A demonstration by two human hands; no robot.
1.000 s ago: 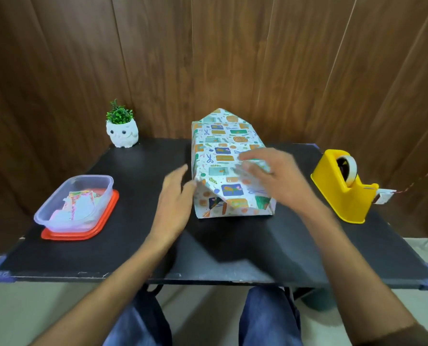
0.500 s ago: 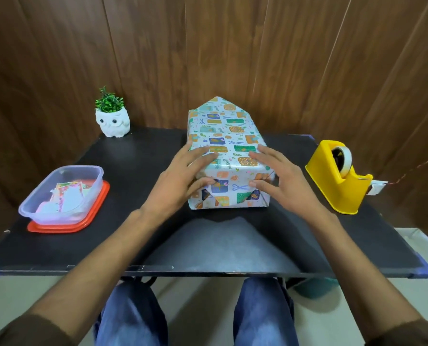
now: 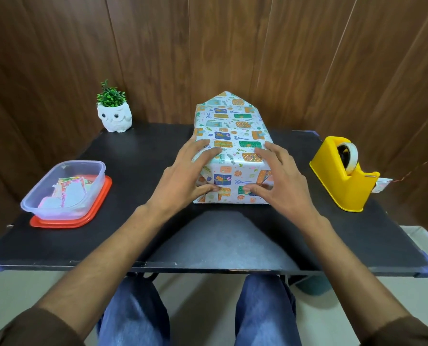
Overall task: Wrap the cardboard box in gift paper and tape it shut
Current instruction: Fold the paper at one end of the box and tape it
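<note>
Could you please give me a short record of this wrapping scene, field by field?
item: wrapped box in patterned gift paper, mid black table
far end: pointed flap stands up, not folded down
left hand: presses the near end, fingers on top, thumb on the near face
right hand: likewise, on the right side
tape: yellow tape dispenser right of the box, untouched
others: clear container with paper scraps, left; owl planter, back left

1. I've got the wrapped box (image 3: 232,131) mid-tabletop (image 3: 220,243), its far flap peaked.
2. My left hand (image 3: 183,178) and right hand (image 3: 284,182) press flat on its near end, thumbs on the front face.
3. Yellow tape dispenser (image 3: 337,181) by the right edge, plastic container (image 3: 45,198) by the left.
</note>
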